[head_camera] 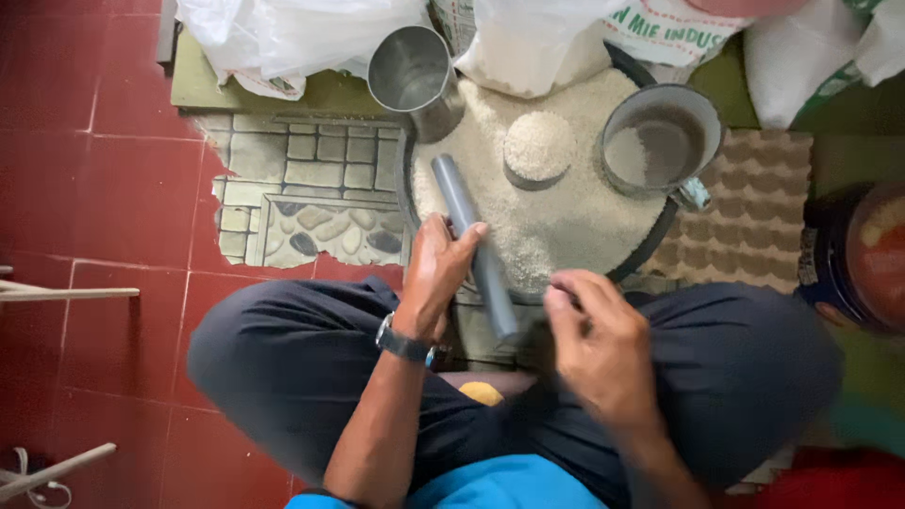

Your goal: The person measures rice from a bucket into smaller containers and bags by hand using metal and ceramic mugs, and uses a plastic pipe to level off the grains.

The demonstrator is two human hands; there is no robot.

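Observation:
My left hand (436,275) grips a grey plastic pipe (462,212) near its middle; the pipe slants from the rice down toward my lap. My right hand (594,335) hovers by the pipe's lower end, fingers curled and blurred, holding nothing I can make out. Both hands are at the near rim of a wide dark basin (660,245) heaped with white rice (556,226). A small round container (538,149) filled level with rice sits on the heap.
A tall metal cup (412,75) leans at the basin's far left rim. A metal mug (660,141) holding some rice rests at the right. White sacks (528,38) stand behind. An egg tray (754,207) and a dark bucket (830,264) lie right.

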